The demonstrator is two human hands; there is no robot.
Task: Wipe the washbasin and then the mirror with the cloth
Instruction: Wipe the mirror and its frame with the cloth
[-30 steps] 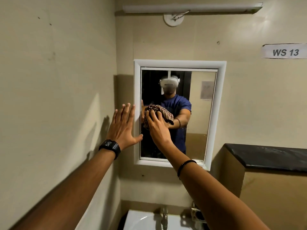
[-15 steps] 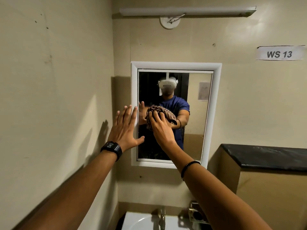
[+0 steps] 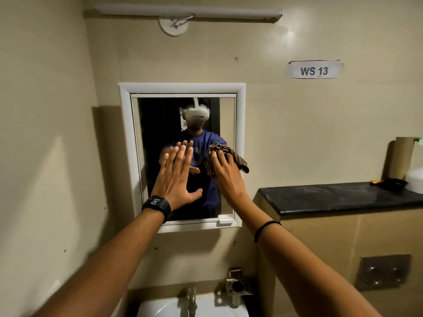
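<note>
Wall paint fills the left third of the frame, plain and beige. Next, in the centre, hangs the white-framed mirror point(image 3: 240, 124). The left hand point(image 3: 177, 177), with a black watch point(image 3: 158, 205) on the wrist, is spread flat and wide over the glass and holds nothing. Just right of it, the right hand point(image 3: 227, 173) presses a brown checked cloth point(image 3: 225, 156) against the right side of the glass, near the frame; the fingers lie on top of the bunched fabric, and one corner hangs loose over the frame. At the bottom centre, the white washbasin point(image 3: 160, 307) and its tap point(image 3: 191, 298) are partly in view. At the right is a black counter point(image 3: 332, 197).

I think the risk is this: the bare left palm can leave new marks on glass that must become clean. Also, the cloth is only pressed, not gripped, so a quick stroke may let it slip down to the basin.
</note>
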